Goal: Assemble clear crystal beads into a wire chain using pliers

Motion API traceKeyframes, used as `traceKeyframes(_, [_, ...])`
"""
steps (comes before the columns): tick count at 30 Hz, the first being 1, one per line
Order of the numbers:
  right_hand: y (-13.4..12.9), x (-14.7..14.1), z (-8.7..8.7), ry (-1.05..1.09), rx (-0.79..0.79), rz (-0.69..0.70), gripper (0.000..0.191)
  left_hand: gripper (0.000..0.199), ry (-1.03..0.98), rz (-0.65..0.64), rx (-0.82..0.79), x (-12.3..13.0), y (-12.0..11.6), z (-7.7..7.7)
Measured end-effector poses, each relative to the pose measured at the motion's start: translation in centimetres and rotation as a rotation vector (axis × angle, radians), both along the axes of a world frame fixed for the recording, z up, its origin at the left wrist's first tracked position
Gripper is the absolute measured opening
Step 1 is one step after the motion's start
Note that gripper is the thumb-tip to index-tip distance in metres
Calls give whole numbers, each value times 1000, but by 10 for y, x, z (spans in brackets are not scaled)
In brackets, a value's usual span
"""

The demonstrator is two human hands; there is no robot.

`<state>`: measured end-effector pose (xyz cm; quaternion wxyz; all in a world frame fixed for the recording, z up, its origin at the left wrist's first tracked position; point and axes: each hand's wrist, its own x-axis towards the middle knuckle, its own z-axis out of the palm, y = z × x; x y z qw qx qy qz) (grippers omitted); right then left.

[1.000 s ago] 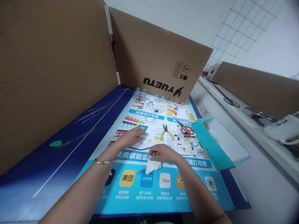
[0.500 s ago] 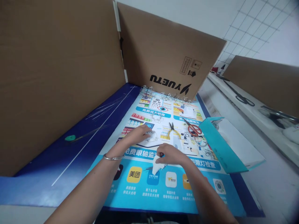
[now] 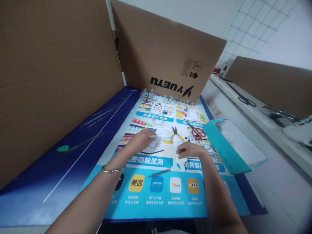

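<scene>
1. The left hand (image 3: 143, 140) is resting palm down with its fingers curled, their tips at a clear beaded strand (image 3: 156, 142) lying on the printed poster mat (image 3: 122, 208). Whether those fingers are gripping it, I cannot tell. A loose hold could be letting the strand slide or tangle.

2. The right hand (image 3: 189, 150) is pinching a white tissue (image 3: 181, 164) between thumb and fingers. The tissue is hanging toward the mat, so a low sweep could be dragging small, hard-to-see pieces along with it.

3. The yellow-handled pliers (image 3: 175, 131) are lying just beyond the right hand, handles toward it; a careless forward reach could be knocking them.

4. The metal tweezers (image 3: 159, 173) are lying between the forearms, where a lowered wrist could be brushing or pricking itself on them.

5. The red-handled scissors (image 3: 195, 130) are lying near the turquoise box (image 3: 225, 152), a likely snag for anything drawn across.
</scene>
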<state>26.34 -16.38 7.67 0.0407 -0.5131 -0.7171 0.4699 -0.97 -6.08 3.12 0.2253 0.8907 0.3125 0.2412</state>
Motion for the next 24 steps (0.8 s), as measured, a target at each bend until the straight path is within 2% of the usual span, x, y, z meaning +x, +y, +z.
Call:
traceKeyframes(3, [-2, 8, 2, -42, -8, 10, 28, 27, 33, -87, -51, 12, -19, 7])
traceKeyframes(7, [-7, 22, 2, -141, -2, -16, 26, 23, 161, -344, -131, 28, -46, 10])
traceKeyframes(9, [-9, 29, 2, -203, 2, -40, 25, 20, 220, -430, -152, 32, -56, 10])
traceKeyframes(17, [-14, 39, 5, -489, 52, -141, 24, 26, 321, -502, -93, 34, -69, 14])
traceKeyframes(21, [-13, 27, 3, -684, 198, -243, 34, 21, 329, -530, -93, 35, -73, 15])
traceKeyframes(24, [-8, 6, -2, -783, 338, -313, 33, 12, 309, -540, -104, 36, -75, 15])
